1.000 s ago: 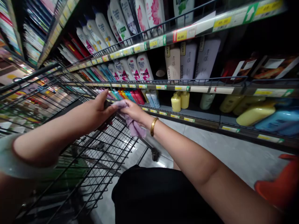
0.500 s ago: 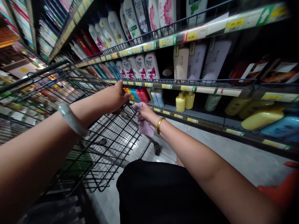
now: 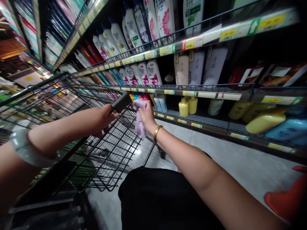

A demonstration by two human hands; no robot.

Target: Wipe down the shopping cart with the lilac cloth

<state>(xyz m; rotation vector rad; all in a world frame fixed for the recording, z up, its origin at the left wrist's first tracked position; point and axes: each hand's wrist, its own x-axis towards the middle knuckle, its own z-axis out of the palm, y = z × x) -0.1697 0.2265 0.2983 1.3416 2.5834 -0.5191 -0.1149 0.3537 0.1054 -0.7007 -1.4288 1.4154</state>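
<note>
My left hand [image 3: 102, 120] is wrapped around the black handle [image 3: 121, 103] of a shopping cart, with the thumb along the top and the fingertips curled below. A pale green bangle [image 3: 27, 148] circles that wrist. Bunched in my right hand [image 3: 147, 116] is a light purple cloth [image 3: 139, 126], part of it hanging down beside the cart's wire basket [image 3: 120, 147]. The cloth's upper part lies close to the handle's far end; whether it touches is hard to tell. On my right wrist sits a gold bracelet [image 3: 157, 133].
Shelves with shampoo bottles [image 3: 153, 73] and price strips [image 3: 168, 92] run along the right and far side. Yellow pump bottles [image 3: 183, 107] stand on the lowest shelf. A cart wheel [image 3: 161, 152] rests on the tiled floor [image 3: 216, 153]. An orange-red object [image 3: 285, 198] is at lower right.
My left hand has slid back along the handle toward the lower left, uncovering the handle's far end. My right hand has moved slightly left with the cloth, nearer that end.
</note>
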